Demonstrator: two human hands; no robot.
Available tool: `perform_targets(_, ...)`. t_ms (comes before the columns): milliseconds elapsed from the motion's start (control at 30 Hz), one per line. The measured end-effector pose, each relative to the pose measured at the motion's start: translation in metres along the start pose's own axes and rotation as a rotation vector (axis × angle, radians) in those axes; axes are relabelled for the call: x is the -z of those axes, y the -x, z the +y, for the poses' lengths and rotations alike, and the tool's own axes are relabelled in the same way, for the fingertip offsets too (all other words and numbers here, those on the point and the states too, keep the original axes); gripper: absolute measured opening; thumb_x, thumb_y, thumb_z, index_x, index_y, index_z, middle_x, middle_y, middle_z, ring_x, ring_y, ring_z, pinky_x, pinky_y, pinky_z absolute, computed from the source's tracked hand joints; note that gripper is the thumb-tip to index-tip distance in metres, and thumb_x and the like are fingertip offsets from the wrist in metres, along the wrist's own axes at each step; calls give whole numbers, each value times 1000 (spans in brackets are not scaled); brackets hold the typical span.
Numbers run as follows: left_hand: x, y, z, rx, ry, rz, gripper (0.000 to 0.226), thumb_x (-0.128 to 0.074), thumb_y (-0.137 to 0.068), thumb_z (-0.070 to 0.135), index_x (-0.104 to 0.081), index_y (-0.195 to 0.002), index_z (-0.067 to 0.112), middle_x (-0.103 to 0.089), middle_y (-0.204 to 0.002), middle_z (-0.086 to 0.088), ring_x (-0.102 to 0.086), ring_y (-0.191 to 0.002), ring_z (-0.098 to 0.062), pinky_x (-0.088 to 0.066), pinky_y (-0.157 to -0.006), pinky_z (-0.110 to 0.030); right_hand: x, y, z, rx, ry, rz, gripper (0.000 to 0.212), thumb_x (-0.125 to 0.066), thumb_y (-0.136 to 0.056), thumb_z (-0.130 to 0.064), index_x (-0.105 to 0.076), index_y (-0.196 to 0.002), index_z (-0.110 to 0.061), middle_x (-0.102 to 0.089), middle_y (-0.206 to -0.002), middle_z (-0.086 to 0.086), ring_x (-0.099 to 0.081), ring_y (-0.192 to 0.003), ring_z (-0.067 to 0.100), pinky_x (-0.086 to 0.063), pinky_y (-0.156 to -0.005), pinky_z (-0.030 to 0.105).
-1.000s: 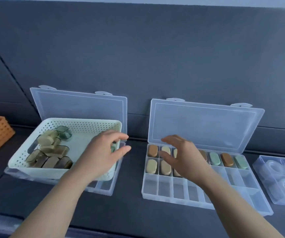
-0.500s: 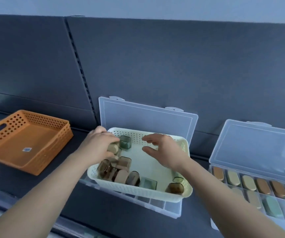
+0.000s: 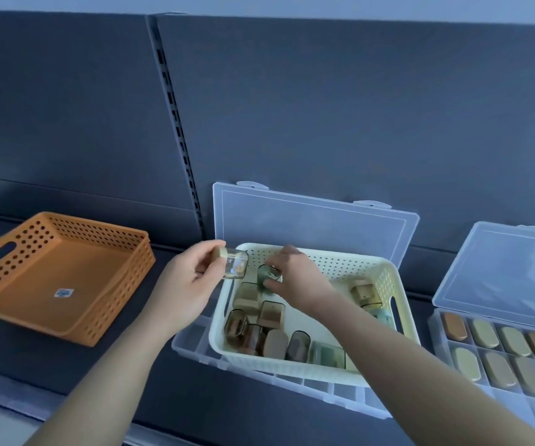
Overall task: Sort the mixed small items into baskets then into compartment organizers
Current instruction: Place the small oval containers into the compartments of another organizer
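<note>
Two hands, head view: both at the white basket [image 3: 385, 275], one piece each, probably to sort faster.
Left hand [image 3: 192, 284]: pinches a clear little box [image 3: 232, 263], held up over the basket's left rim.
Right hand [image 3: 295, 278]: fingers closed on a green box [image 3: 267, 274] low inside the basket.
Basket spot: sits on the open organizer [image 3: 195, 346] and covers most cells; more boxes lie inside.
Orange basket [image 3: 66, 284]: well apart, left.
Second organizer [image 3: 497, 272]: right, lid up, oval pieces in cells.

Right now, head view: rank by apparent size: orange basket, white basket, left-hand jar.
1. white basket and orange basket: look about alike, so unranked.
2. jar pinched by the left hand: clearly smallest.
</note>
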State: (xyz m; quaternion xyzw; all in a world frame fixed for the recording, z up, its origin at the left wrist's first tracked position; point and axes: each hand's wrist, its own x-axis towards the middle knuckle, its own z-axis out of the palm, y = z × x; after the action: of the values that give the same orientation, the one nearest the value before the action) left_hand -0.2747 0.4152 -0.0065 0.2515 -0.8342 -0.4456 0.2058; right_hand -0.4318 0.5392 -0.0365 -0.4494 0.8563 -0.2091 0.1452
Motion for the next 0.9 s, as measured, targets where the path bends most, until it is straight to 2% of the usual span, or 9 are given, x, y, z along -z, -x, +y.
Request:
perform_targets(67, -2, 4, 1, 10, 54, 14, 31, -48, -97, 22, -55, -126, 32, -66, -106, 14, -65, -94, -3, -55, -81, -33, 6, 4, 3, -4, -100, 17, 24, -63, -81, -15, -49, -65, -26, -49, -84, 6, -50, -77, 24, -40, -70, 29)
perform_targets(133, -7, 8, 8, 12, 174, 29, 30, -44, -99, 18, -55, -123, 32, -67, -102, 9, -69, -87, -12, -57, -75, -35, 18, 14, 11, -45, -242, 63, 8, -65, -80, -13, -66, -87, -16, -62, -86, 6, -57, -78, 21, -47, -71, 30)
perform_targets(200, -16, 12, 22, 29, 305, 25, 28, -44, -99, 15, -58, -120, 30, -64, -105, 2, -70, -84, -17, -58, -73, -36, 33, 29, 18, -96, -418, 99, 23, -66, -81, -13, -66, -104, -15, -68, -92, 0, -62, -80, 15, -50, -70, 22)
perform_targets(267, -29, 16, 36, 68, 444, -9, 28, -47, -98, 11, -60, -118, 27, -62, -110, -8, -71, -85, -21, -59, -76, -36, 46, 47, 27, -111, -584, 130, 22, -65, -84, -11, -65, -105, -18, -68, -97, -3, -66, -82, 12, -50, -67, 19)
perform_targets(400, -65, 24, 60, 65, 531, -117, 37, -61, -87, 7, -59, -117, 30, -66, -111, -6, -71, -87, -24, -54, -84, -41, 73, 89, 58, -180, -875, 166, 17, -53, -94, -13, -62, -108, -17, -63, -106, 6, -67, -88, 22, -58, -82, 42)
perform_targets(500, -103, 31, 86, 27, 500, -179, 39, -59, -91, 3, -55, -120, 28, -71, -100, 6, -72, -87, -22, -52, -89, -41, 95, 126, 88, -216, -1100, 197, 17, -49, -98, -11, -57, -113, -8, -56, -105, 18, -65, -90, 31, -60, -72, 45)
perform_targets(667, -186, 51, 140, 6, 548, -249, 46, -66, -85, 3, -55, -123, 27, -70, -101, 6, -72, -82, -23, -58, -74, -30, 136, 191, 159, -269, -1108, 354, 15, -58, -92, -9, -52, -106, -5, -61, -91, 16, -58, -76, 34, -57, -62, 34)
perform_targets(800, -258, 67, 176, -6, 529, -326, 45, -71, -80, -3, -58, -114, 24, -66, -108, -1, -71, -75, -23, -58, -67, -29, 163, 245, 225, -368, -1057, 391, 21, -56, -93, -10, -59, -114, -13, -66, -96, 12, -66, -78, 25, -57, -68, 28)
perform_targets(900, -311, 80, 195, 33, 455, -402, 43, -72, -81, 1, -55, -109, 29, -62, -114, 7, -72, -78, -20, -60, -75, -37, 171, 276, 269, -442, -921, 373, 38, -58, -88, -5, -59, -121, -23, -65, -108, 14, -68, -78, 29, -57, -85, 39)
